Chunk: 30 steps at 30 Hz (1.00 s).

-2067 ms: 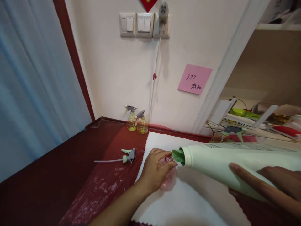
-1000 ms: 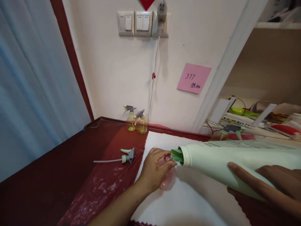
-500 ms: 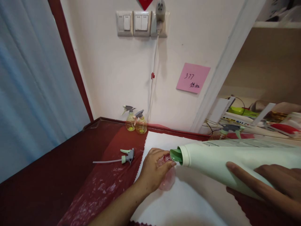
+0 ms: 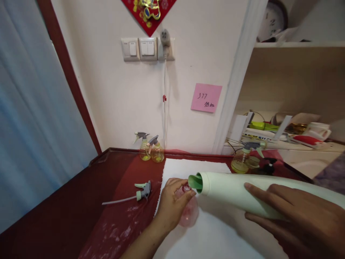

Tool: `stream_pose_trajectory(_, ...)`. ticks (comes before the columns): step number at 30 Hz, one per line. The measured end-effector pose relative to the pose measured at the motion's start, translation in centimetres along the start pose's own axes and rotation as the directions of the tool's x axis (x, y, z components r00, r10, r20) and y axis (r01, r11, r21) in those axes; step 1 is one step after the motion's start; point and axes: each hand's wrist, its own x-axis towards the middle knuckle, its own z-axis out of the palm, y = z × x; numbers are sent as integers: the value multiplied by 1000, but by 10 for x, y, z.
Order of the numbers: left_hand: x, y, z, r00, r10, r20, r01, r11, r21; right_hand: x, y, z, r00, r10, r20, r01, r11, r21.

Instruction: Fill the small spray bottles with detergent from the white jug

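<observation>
My left hand (image 4: 174, 201) is closed round the neck of a clear pink spray bottle body (image 4: 190, 214), which stands on a white cloth (image 4: 212, 230) with its top off. In my right hand (image 4: 299, 212) lies a large pale green jug (image 4: 229, 187), tipped nearly level. Its green pouring spout (image 4: 194, 182) points left, right by the pink bottle's mouth. Whether liquid is flowing I cannot tell. To the left, a grey and green trigger spray head (image 4: 144, 190) with a long tube rests on the red plastic-covered table.
Two small yellow spray bottles (image 4: 157, 153) stand against the wall. Another spray bottle (image 4: 241, 162) stands at the back right, beside a cluttered shelf (image 4: 332, 146). A blue curtain (image 4: 35, 108) hangs at the left, and a cord (image 4: 165, 118) runs down the wall.
The camera view has tilted up and shifted right, showing more wall and shelf. Both hands keep their grips, with the jug's spout still at the pink bottle's mouth.
</observation>
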Motion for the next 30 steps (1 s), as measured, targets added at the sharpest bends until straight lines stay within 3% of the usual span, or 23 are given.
stream_pose_trajectory(2, 1, 0, 0, 1000, -21, -18, 21, 1000, 6, -2, 6, 4, 996, -78, 53, 78, 997, -5)
stream_pose_trajectory(3, 2, 0, 0, 999, -34, -24, 34, 999, 9, -3, 8, 5, 996, -61, 70, 61, 998, 9)
stream_pose_trajectory(7, 5, 4, -5, 998, -68, 18, 67, 997, 35, -4, 15, 2, 975, 221, 26, -223, 969, 103)
stream_pose_trajectory(11, 8, 9, -15, 988, -115, 107, 111, 993, 47, 6, 13, -9, 853, 522, -17, -513, 844, 156)
stream_pose_trajectory(15, 12, 8, -24, 985, -158, 67, 161, 986, -50, 21, 10, -8, 691, 712, -127, -654, 690, 310)
stream_pose_trajectory(21, 20, 15, -32, 952, -231, -201, 186, 958, -220, 25, 15, 44, 570, 819, -73, -559, 451, 696)
stream_pose_trajectory(24, 22, 21, -34, 934, -214, -288, 169, 971, -172, 26, 17, 79, 539, 838, -87, -517, 411, 751)
stream_pose_trajectory(30, 24, 12, -35, 946, -241, -216, 209, 965, -161, 23, 16, 127, 499, 860, -108, -498, 387, 776)
